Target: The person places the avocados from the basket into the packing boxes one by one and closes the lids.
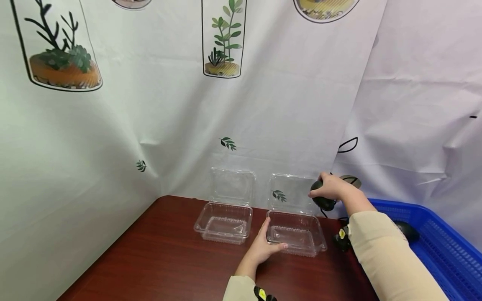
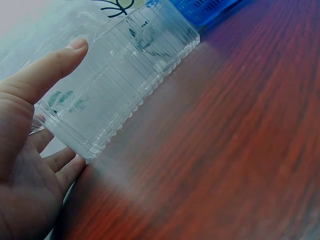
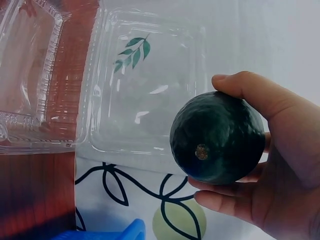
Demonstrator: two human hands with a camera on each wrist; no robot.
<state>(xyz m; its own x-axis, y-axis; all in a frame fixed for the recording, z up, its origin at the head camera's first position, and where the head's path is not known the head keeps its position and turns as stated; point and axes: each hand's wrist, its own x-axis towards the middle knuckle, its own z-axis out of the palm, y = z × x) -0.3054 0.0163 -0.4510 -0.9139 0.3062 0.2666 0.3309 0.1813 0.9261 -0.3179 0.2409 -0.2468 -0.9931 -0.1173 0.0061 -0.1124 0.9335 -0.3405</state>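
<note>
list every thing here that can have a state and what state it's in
Left clear container: open, lid raised
Right clear container: open, lid raised
Held dark green fruit: gripped, lifted beside the right container's lid
Second dark green fruit: in the blue basket, partly hidden
Blue basket: open-topped
Left hand: thumb and fingers spread at the right container's near left corner
Right hand: curled round the held fruit

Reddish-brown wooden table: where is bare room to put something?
Free: table's near left part, between left edge, left clear plastic box and left hand; smaller patch before right clear plastic box, between beige sleeves. Crowded: between that box and blue plastic basket.
</note>
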